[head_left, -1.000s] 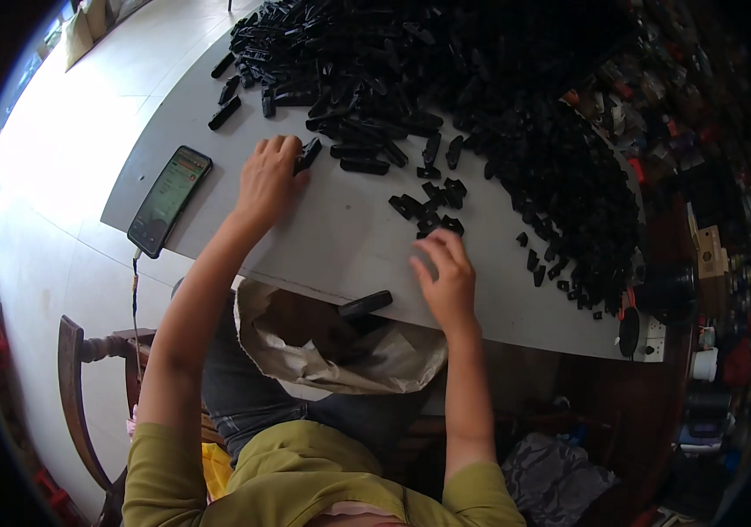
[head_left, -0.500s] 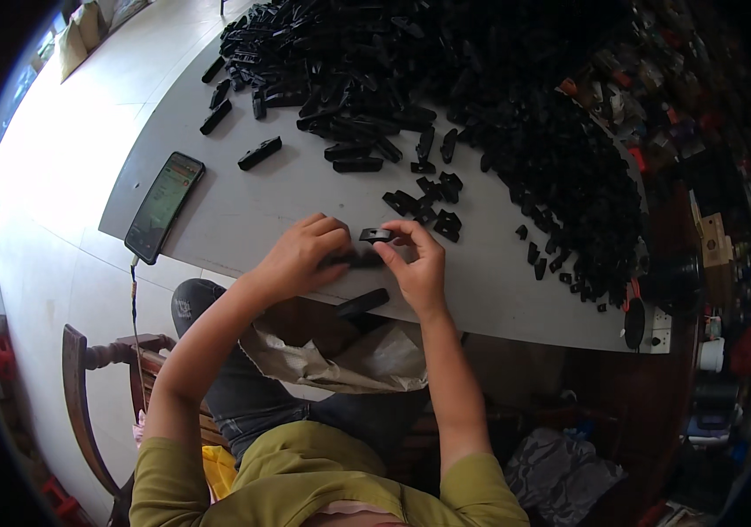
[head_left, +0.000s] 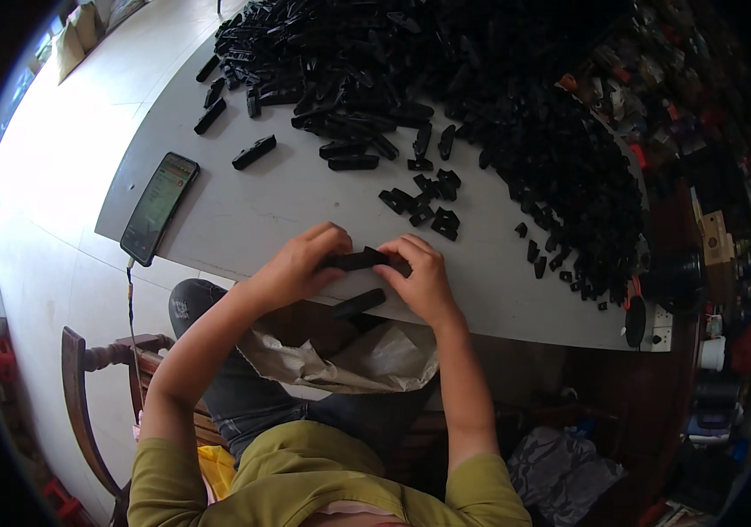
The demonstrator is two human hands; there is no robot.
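Note:
My left hand point(head_left: 303, 261) is closed on the left end of a long black plastic piece point(head_left: 349, 261), held level just above the table's near edge. At its right end my right hand point(head_left: 419, 275) pinches a small black plastic piece point(head_left: 375, 255), which touches the long one; the fingers partly cover where they meet. Another long black piece point(head_left: 359, 304) lies at the table edge, just above an open woven sack point(head_left: 340, 372) by my lap. Beyond my hands sits a loose cluster of small black pieces point(head_left: 424, 198).
A big heap of long black pieces point(head_left: 331, 53) covers the far side of the grey table point(head_left: 243, 211). Small black pieces point(head_left: 560, 176) are piled along the right. At the left edge lies a phone point(head_left: 162, 206) with a cable. A wooden chair point(head_left: 85, 386) stands lower left.
My right hand has brought the small piece down and left against the long piece's end. The long piece was blurred before and is now sharper.

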